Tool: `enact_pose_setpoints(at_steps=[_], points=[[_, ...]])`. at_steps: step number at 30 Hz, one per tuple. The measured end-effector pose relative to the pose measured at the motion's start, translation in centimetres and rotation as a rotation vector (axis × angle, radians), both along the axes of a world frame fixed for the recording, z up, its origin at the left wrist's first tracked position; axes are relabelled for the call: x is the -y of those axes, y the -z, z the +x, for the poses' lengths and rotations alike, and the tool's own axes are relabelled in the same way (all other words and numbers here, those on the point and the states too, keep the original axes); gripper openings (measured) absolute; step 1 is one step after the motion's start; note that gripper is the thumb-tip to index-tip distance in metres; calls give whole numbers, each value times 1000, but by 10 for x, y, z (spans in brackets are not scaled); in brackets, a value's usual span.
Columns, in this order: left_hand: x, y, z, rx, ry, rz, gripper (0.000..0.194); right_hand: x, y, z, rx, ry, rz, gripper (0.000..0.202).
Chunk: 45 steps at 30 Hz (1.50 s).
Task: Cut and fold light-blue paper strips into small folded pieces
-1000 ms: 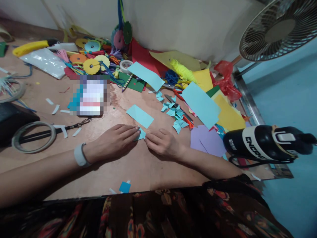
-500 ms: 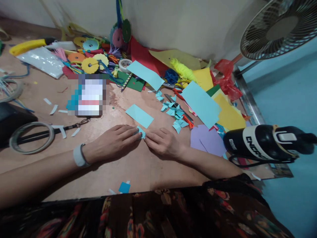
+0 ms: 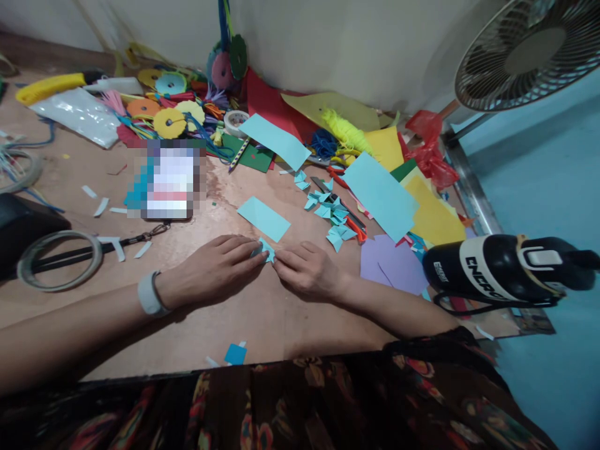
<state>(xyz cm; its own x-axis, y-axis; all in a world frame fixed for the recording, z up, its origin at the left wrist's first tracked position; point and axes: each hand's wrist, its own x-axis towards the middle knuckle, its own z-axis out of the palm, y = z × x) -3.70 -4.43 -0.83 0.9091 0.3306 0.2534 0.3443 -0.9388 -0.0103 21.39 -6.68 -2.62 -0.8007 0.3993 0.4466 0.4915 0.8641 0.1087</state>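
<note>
A small folded light blue paper piece lies between the fingertips of both hands, low over the table. My left hand, with a grey band at the wrist, has its fingers together on the left side of the piece and covers part of it. On the right side, my right hand pinches the piece with curled fingers. Just beyond them lies a flat light blue paper rectangle. Several small folded blue pieces are piled to the right, near a cutter and orange-handled scissors.
A black bottle lies on its side at the right, near purple paper. A blurred phone, tape roll and paper scraps are at the left. Coloured papers and craft items line the wall below a fan.
My left fingertips have shifted very slightly on the folded blue piece. Both hands otherwise keep their places.
</note>
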Motion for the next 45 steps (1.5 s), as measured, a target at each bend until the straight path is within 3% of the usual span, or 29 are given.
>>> enact_pose_setpoints(at_steps=[13,22,35,45], points=[[-2,-2,0,-63,13,-45,29,0,0,-2,-107,-1,-50,21],[-4,-2,-1,-72,18,-68,32,-1,6,-2,-88,63,-143,49],[-4,-2,0,-85,19,-79,28,-1,4,-6,-56,114,-108,55],[-3,-3,0,-69,8,-91,30,-5,3,-9,-61,126,-169,54]])
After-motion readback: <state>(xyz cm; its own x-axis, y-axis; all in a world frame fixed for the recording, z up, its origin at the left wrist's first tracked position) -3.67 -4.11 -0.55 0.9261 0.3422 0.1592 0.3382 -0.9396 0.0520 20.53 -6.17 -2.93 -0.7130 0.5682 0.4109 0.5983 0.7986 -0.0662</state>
